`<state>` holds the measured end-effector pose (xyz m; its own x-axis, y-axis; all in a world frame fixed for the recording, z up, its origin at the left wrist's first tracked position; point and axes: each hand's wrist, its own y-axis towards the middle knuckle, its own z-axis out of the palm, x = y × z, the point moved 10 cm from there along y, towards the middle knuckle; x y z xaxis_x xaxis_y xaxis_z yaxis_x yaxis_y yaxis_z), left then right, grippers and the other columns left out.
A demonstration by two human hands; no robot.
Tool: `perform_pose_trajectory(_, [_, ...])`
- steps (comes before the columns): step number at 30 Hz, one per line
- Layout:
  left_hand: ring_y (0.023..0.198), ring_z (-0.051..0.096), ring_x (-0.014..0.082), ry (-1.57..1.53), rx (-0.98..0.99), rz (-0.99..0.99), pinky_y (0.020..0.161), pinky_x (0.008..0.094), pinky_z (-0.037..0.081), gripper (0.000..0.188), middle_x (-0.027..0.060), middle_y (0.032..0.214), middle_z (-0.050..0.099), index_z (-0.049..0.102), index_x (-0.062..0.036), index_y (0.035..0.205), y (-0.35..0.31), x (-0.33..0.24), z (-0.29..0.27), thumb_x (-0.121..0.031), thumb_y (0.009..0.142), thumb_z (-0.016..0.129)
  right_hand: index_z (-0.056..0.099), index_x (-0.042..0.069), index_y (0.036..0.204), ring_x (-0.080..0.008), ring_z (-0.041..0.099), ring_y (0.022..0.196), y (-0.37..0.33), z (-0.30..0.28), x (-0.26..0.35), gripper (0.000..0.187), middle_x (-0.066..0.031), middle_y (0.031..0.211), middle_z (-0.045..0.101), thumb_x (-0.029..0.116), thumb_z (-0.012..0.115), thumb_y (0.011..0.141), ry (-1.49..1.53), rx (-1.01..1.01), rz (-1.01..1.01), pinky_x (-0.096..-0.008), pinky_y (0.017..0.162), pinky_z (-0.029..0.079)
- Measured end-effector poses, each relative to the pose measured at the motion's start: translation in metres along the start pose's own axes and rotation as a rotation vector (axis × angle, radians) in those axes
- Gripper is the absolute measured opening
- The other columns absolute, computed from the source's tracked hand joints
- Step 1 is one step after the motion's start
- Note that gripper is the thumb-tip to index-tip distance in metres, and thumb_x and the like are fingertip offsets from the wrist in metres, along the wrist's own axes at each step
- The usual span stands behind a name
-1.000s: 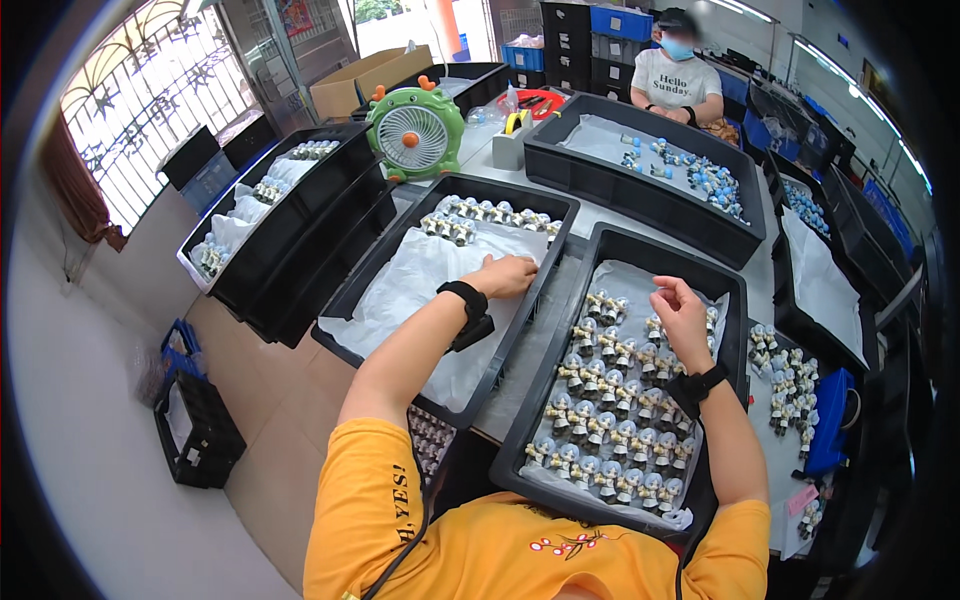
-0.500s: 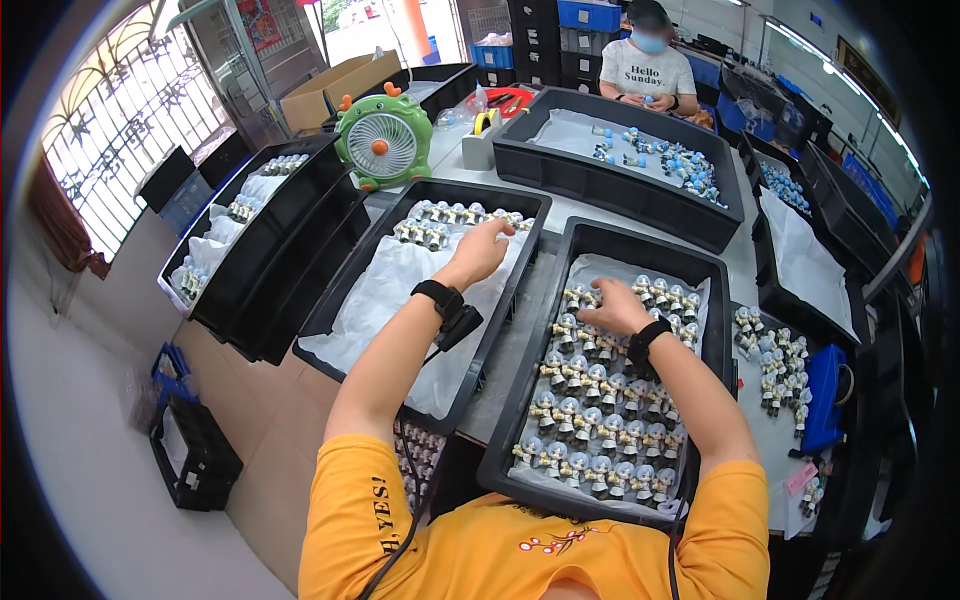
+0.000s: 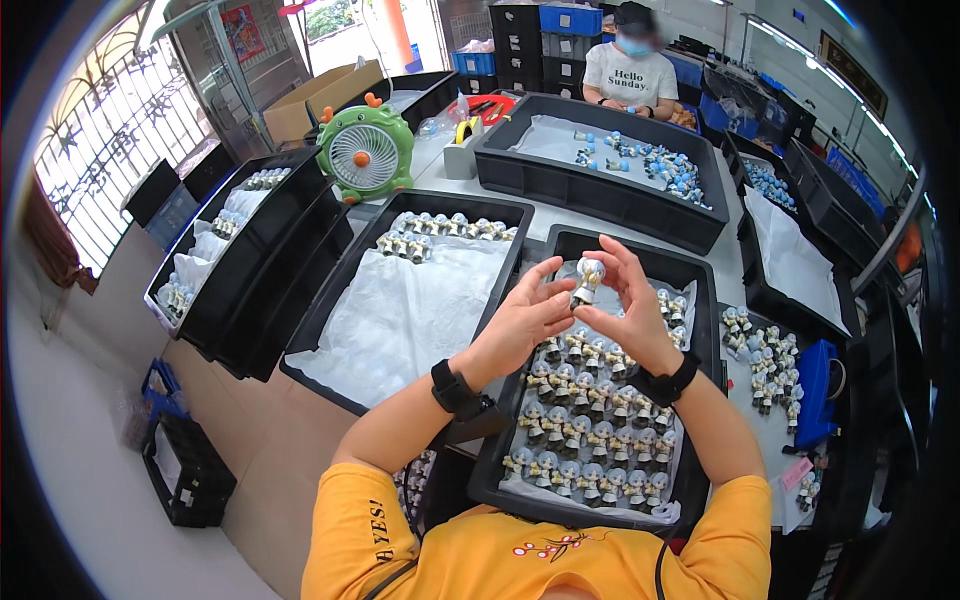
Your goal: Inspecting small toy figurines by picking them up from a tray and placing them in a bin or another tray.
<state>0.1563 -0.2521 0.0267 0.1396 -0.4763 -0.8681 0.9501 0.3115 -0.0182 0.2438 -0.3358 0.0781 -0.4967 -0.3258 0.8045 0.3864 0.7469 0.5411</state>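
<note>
Your right hand (image 3: 636, 318) grasps a small pale-haired figurine (image 3: 588, 282), its fingers by the head and its thumb near the base. The fingers of your left hand (image 3: 512, 328) come to the figurine's left side; you cannot tell whether they grip it too. The figurine is upright between your two hands, raised over the far end of a black tray (image 3: 709, 345) with rows of similar figures (image 3: 575, 432). Left of that, a second tray (image 3: 338, 285) holds figures (image 3: 403, 246) along its far end, on the bench (image 3: 428, 172).
</note>
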Motion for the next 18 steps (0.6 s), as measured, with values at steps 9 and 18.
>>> perform_pose_trajectory(9, [0.104, 0.062, 0.0211, 0.224, 0.077, 0.194, 0.086, 0.0303, 0.052, 0.062, 0.0125, 0.124, 0.044, 0.029, -0.0077, 0.143, -0.009, -0.008, 0.017, -0.004, 0.090, 0.061, 0.044, 0.008, 0.133, -0.0297, 0.048, 0.121, -0.017, 0.014, 0.025, 0.076, -0.0123, 0.130, 0.050, 0.017, 0.081, 0.068, -0.276, 0.073, -0.190, -0.0380, 0.102, 0.039])
perform_pose_trajectory(18, [0.096, 0.062, 0.0141, 0.537, -0.021, 0.334, 0.079, 0.0264, 0.054, 0.058, 0.0084, 0.118, 0.052, 0.035, -0.0030, 0.136, -0.016, -0.013, 0.012, -0.005, 0.086, 0.067, 0.048, 0.007, 0.127, -0.0309, 0.050, 0.115, -0.022, 0.016, 0.016, 0.067, -0.0123, 0.122, 0.053, 0.017, 0.081, 0.069, -0.253, 0.071, -0.193, -0.0400, 0.097, 0.041])
